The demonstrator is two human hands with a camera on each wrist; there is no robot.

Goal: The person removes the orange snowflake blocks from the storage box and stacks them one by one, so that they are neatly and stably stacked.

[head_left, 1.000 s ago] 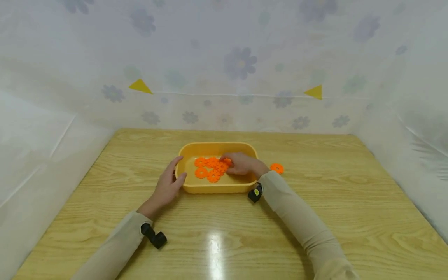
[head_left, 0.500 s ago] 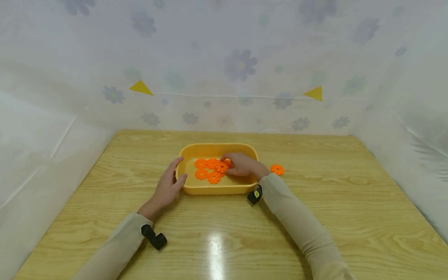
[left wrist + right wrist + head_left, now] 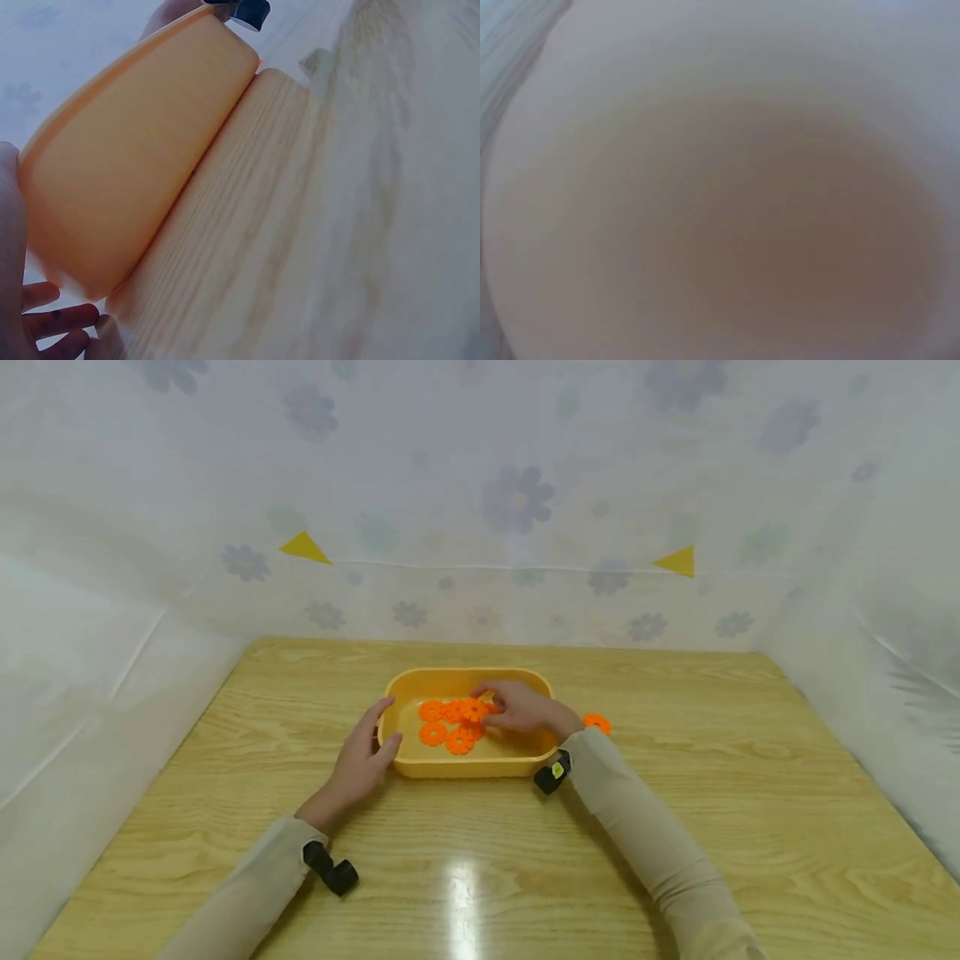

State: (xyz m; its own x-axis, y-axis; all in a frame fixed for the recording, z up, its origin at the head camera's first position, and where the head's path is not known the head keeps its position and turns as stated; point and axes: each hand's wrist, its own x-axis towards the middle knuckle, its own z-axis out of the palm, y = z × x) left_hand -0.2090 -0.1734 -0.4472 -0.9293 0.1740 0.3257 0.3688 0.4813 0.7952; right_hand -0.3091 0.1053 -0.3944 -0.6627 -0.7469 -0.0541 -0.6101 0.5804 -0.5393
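A yellow plastic basin stands on the wooden table with several orange flower-shaped notched discs lying flat inside it. My left hand grips its left end, thumb and forefinger spread over the rim; in the left wrist view the other fingers lie by the lower corner of the wall. Reaching over the right end, my right hand pinches one orange notched disc between thumb and fingers, just above the others. The right wrist view is a blur.
One more orange disc lies on the table right of the basin, partly covered by the right sleeve. A flower-patterned white curtain closes off the back and sides. Both wrists carry small black cameras.
My right hand has risen slightly with the pinched disc, which now sits a bit higher over the pile. The left hand and basin have stayed put.
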